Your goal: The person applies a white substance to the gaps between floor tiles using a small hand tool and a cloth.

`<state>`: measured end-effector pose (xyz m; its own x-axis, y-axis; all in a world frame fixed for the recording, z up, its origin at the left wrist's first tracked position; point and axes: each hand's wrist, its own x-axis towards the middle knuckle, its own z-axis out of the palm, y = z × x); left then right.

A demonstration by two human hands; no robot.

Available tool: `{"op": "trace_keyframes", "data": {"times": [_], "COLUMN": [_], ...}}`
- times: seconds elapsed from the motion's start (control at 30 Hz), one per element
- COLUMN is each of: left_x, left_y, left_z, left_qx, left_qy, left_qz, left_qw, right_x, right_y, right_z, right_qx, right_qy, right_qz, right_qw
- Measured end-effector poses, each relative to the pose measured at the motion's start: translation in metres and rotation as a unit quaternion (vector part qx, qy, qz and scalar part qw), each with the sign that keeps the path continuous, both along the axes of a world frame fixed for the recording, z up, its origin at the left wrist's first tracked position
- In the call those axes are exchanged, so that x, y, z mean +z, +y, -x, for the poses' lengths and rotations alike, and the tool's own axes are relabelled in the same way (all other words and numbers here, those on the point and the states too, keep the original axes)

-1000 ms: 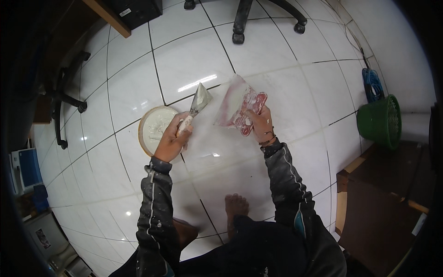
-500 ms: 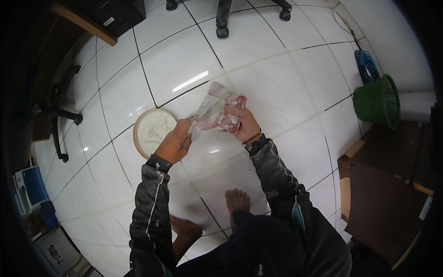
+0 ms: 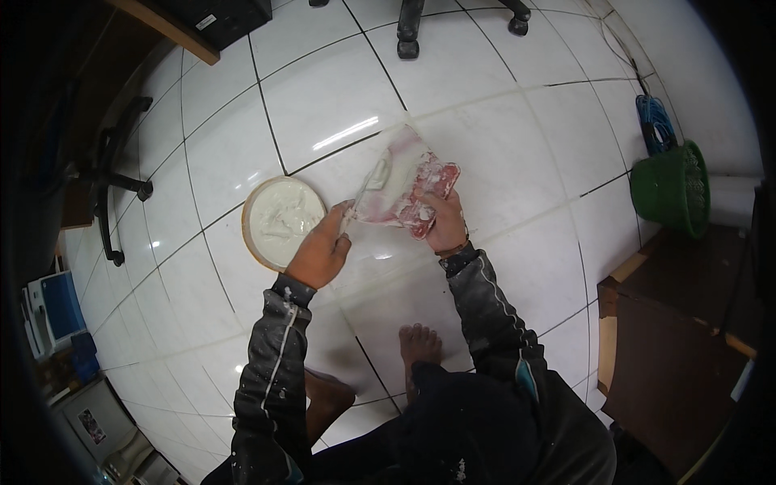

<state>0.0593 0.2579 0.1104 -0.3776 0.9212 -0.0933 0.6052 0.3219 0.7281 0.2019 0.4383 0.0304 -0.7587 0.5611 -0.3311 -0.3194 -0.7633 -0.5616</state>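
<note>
Left hand [image 3: 322,249] grasping 1 putty knife [image 3: 368,183], right hand [image 3: 444,225] clenched on 1 red-handled spreader [image 3: 411,184], paste tub [image 3: 246,221] on tiled floor [image 3: 517,170]

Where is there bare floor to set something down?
White tiles lie bare between the right hand and the round green plastic basket, and between the round tan-rimmed tub of white paste and the black chair base. It's crowded beside the tub, where the left hand holds a pale-handled metal putty knife, overlapping the red-handled spreader in the right.
</note>
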Motion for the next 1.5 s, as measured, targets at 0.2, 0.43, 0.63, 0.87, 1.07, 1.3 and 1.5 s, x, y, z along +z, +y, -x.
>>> {"op": "trace_keyframes", "data": {"times": [0.2,0.43,0.63,0.87,1.07,1.3,1.5], "left_x": [0.004,0.013,0.028,0.049,0.043,0.066,0.066], "left_y": [-0.026,-0.032,-0.019,0.0,0.03,0.028,-0.009], "left_z": [0.018,0.011,-0.01,0.003,0.018,0.043,0.061], "left_qx": [0.169,0.216,0.204,0.181,0.204,0.281,0.29], "left_qy": [-0.473,-0.516,-0.366,-0.296,-0.318,-0.462,-0.499], "left_qz": [0.065,-0.022,0.023,0.125,0.135,0.0,-0.031], "left_qw": [0.862,0.828,0.908,0.93,0.916,0.841,0.816], "right_x": [0.017,0.02,0.015,0.017,0.037,0.012,0.005], "right_y": [0.015,0.002,-0.003,0.004,0.004,0.004,0.007], "right_z": [-0.002,0.006,0.009,0.008,0.01,0.0,-0.006], "right_qx": [-0.019,0.019,0.019,0.046,0.124,0.175,0.07], "right_qy": [0.017,-0.03,-0.048,-0.077,-0.112,-0.053,-0.008], "right_qz": [-0.006,-0.017,-0.063,-0.256,-0.298,-0.2,-0.016], "right_qw": [1.0,0.999,0.997,0.962,0.94,0.963,0.997]}}
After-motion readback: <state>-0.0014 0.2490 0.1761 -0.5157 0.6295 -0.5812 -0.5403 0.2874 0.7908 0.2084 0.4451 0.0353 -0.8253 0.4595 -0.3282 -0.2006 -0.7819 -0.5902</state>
